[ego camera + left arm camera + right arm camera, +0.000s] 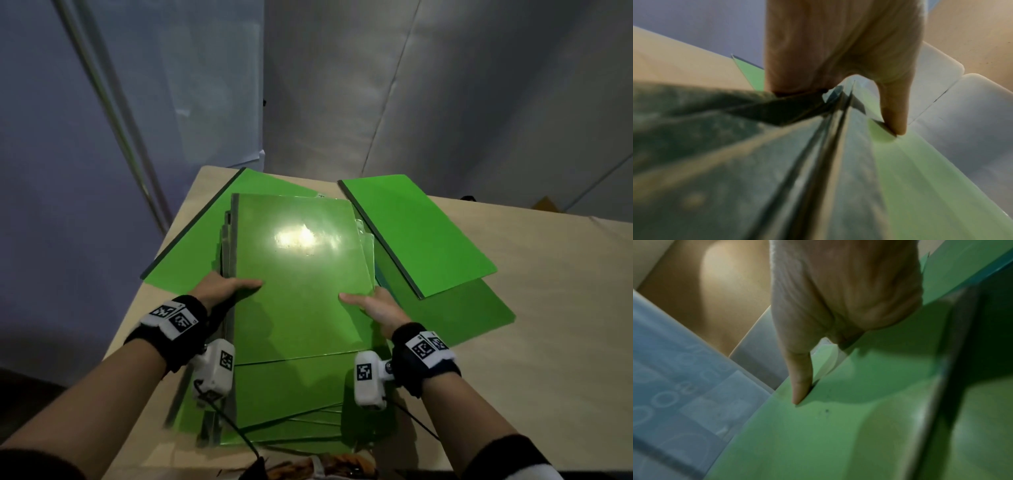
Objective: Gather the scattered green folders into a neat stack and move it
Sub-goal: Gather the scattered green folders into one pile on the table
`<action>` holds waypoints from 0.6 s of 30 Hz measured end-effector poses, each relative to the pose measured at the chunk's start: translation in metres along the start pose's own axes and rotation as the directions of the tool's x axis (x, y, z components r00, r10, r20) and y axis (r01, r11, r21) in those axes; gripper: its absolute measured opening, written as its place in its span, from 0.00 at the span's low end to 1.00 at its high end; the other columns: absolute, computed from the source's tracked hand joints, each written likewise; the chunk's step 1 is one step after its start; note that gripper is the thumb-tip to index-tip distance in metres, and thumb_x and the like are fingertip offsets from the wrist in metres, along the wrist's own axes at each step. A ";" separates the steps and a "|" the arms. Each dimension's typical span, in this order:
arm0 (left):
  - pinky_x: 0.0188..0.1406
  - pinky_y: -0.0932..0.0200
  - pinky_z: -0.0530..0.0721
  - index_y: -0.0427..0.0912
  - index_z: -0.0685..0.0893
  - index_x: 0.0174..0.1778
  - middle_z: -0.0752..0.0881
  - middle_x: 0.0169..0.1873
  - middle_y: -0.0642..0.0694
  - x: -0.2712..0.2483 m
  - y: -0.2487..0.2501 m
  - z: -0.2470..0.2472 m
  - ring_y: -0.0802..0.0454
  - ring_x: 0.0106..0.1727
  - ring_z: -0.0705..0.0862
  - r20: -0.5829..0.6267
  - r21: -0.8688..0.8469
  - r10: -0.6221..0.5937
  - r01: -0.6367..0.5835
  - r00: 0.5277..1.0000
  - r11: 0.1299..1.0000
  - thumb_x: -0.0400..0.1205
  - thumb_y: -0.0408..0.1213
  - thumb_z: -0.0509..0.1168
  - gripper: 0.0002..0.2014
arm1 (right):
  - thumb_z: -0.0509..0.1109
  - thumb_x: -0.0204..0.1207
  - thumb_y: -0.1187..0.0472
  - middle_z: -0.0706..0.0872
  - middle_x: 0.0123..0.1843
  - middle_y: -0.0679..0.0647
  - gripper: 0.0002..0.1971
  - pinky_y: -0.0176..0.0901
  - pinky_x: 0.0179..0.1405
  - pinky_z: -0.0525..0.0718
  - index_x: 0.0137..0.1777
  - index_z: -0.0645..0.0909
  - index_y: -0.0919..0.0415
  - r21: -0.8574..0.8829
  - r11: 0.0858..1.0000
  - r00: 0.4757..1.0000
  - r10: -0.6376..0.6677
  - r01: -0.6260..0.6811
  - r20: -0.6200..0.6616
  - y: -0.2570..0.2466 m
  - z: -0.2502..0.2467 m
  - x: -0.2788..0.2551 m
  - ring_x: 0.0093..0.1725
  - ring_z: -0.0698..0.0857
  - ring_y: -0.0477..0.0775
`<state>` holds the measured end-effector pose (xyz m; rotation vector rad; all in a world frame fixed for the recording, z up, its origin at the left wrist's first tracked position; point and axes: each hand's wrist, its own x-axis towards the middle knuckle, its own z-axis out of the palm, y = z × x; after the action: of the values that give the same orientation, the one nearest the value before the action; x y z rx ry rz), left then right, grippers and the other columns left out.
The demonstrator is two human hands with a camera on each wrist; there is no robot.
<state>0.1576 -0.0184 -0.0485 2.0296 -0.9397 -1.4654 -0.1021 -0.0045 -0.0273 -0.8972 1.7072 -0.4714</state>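
Observation:
A bundle of glossy green folders [298, 274] is held above the wooden table [555, 325], its dark spines to the left. My left hand [229, 286] grips its left spine edge, thumb on the top cover. My right hand [371, 305] grips the right edge the same way. In the left wrist view the thumb [896, 116] presses on the green cover [920, 186], with the other fingers hidden below the spines. In the right wrist view the thumb [799, 378] lies on the cover [828, 443]. More green folders lie loose: one far left [195, 246], one far right [418, 236], one beneath it [472, 315], several under my wrists [291, 411].
The table's left edge [150, 294] runs close beside the left folder. Grey curtain walls [411, 102] stand behind the table. Bare wood shows on the right half. A small orange-patterned thing [342, 462] sits at the near edge.

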 end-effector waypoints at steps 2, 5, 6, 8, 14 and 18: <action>0.35 0.58 0.75 0.27 0.79 0.49 0.80 0.42 0.38 0.002 0.000 -0.001 0.44 0.39 0.77 -0.006 -0.011 -0.003 0.003 1.000 1.000 0.69 0.45 0.77 0.25 | 0.77 0.69 0.51 0.59 0.82 0.65 0.51 0.61 0.76 0.64 0.82 0.48 0.66 -0.018 1.000 1.000 -0.016 0.016 -0.003 0.000 0.002 0.003 0.80 0.63 0.66; 0.35 0.59 0.77 0.25 0.79 0.52 0.81 0.47 0.35 0.004 -0.002 -0.001 0.43 0.40 0.79 -0.011 -0.061 0.021 -0.022 1.000 0.998 0.70 0.41 0.76 0.24 | 0.76 0.68 0.46 0.52 0.82 0.62 0.52 0.59 0.79 0.60 0.82 0.50 0.68 -0.114 0.992 0.996 -0.067 0.060 -0.054 -0.001 0.005 0.005 0.82 0.56 0.63; 0.43 0.57 0.79 0.23 0.79 0.54 0.82 0.52 0.32 0.004 -0.003 -0.002 0.39 0.45 0.82 -0.015 -0.088 0.026 -0.027 1.000 0.996 0.71 0.39 0.76 0.25 | 0.75 0.67 0.43 0.51 0.81 0.61 0.52 0.60 0.79 0.58 0.82 0.51 0.67 -0.151 0.986 0.995 -0.078 0.067 -0.068 -0.001 0.005 0.005 0.82 0.54 0.62; 0.62 0.52 0.76 0.22 0.81 0.52 0.81 0.61 0.30 -0.001 -0.004 -0.003 0.34 0.62 0.80 -0.022 -0.158 0.017 -0.020 1.000 0.987 0.70 0.36 0.76 0.22 | 0.75 0.64 0.38 0.47 0.83 0.58 0.55 0.63 0.81 0.57 0.82 0.53 0.66 -0.181 0.981 0.992 -0.091 0.073 -0.092 0.001 0.006 0.006 0.83 0.51 0.62; 0.71 0.47 0.73 0.27 0.77 0.54 0.84 0.48 0.37 0.001 -0.003 -0.008 0.39 0.56 0.82 0.036 -0.288 0.103 -0.088 0.994 0.954 0.66 0.31 0.77 0.24 | 0.76 0.66 0.45 0.53 0.85 0.59 0.54 0.64 0.76 0.64 0.84 0.45 0.59 -0.010 0.992 0.990 -0.130 0.130 -0.048 -0.003 0.005 0.001 0.82 0.59 0.64; 0.62 0.49 0.76 0.29 0.79 0.48 0.82 0.39 0.41 0.001 -0.001 -0.009 0.40 0.49 0.81 0.033 -0.308 0.135 -0.118 0.990 0.944 0.68 0.33 0.77 0.18 | 0.76 0.67 0.46 0.53 0.85 0.60 0.54 0.65 0.75 0.64 0.84 0.44 0.59 -0.013 0.990 0.990 -0.138 0.137 -0.040 -0.007 0.003 -0.001 0.83 0.58 0.64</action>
<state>0.1661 -0.0184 -0.0470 1.6845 -0.7917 -1.4977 -0.0971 -0.0079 -0.0227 -1.0235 1.6930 -0.5768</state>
